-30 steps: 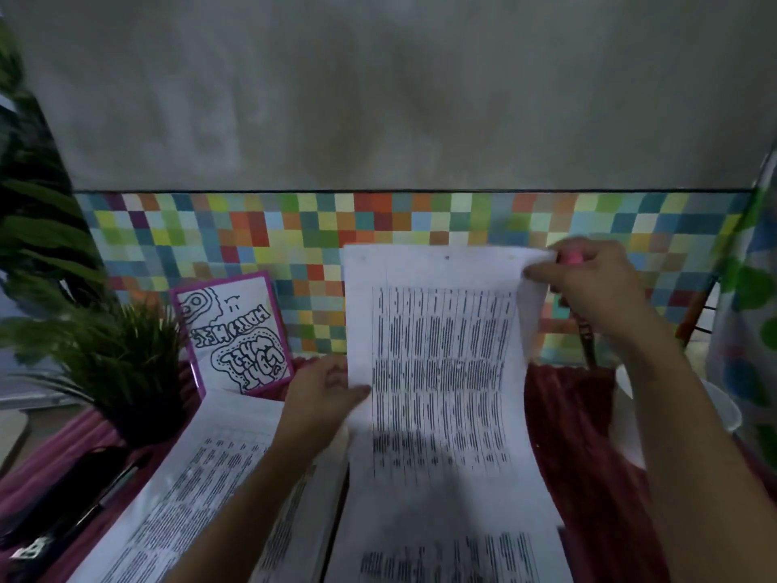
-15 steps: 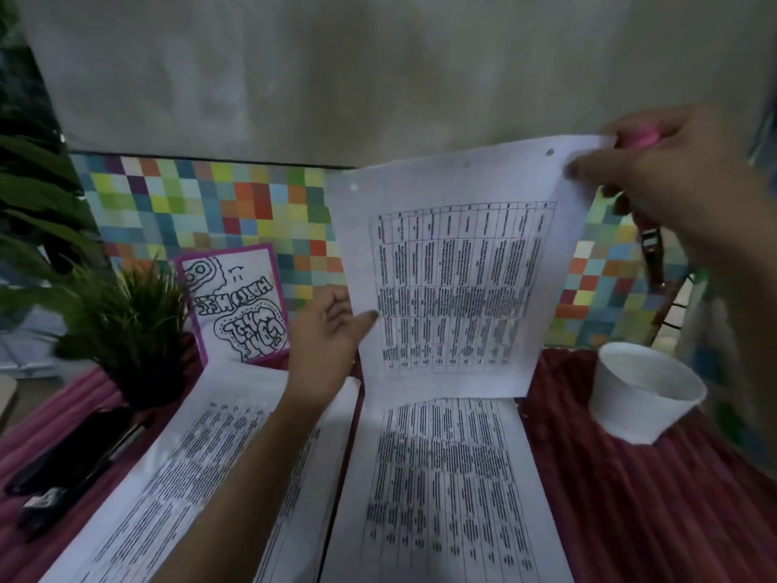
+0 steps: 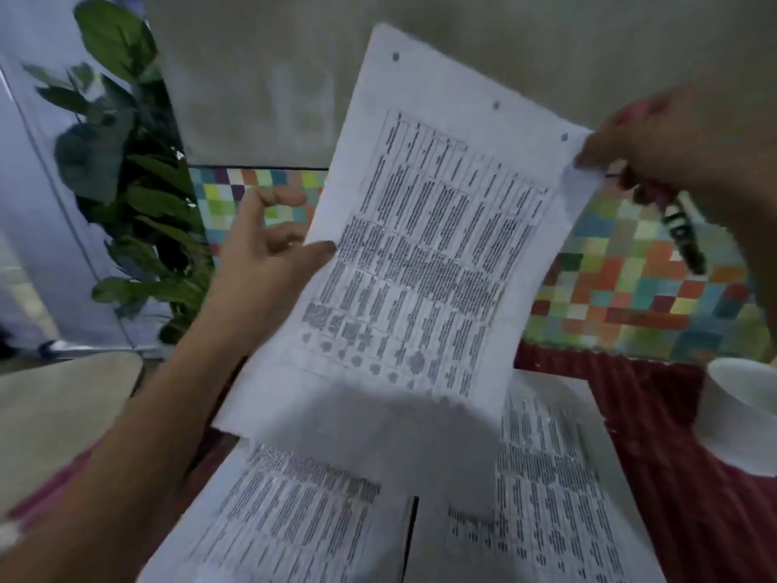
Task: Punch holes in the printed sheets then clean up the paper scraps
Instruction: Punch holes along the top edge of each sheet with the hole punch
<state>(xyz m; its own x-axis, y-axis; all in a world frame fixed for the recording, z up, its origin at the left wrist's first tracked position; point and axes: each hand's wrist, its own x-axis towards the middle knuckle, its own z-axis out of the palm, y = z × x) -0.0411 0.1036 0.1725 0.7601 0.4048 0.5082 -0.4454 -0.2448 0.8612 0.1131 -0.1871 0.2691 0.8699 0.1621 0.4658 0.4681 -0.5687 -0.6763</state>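
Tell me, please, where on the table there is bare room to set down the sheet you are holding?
Bare cloth lies between the right stack and the cup, wider toward you. A narrow strip shows left of the left stack. The middle is crowded: both stacks lie nearly edge to edge.

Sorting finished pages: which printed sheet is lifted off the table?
The raised sheet, pinched by the right hand, three holes along its top edge; the left sheet and right sheet lie flat.

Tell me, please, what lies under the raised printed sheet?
Beneath the raised sheet, a left white printed sheet and a right white printed sheet lie on dark red ribbed cloth; far ends partly covered.
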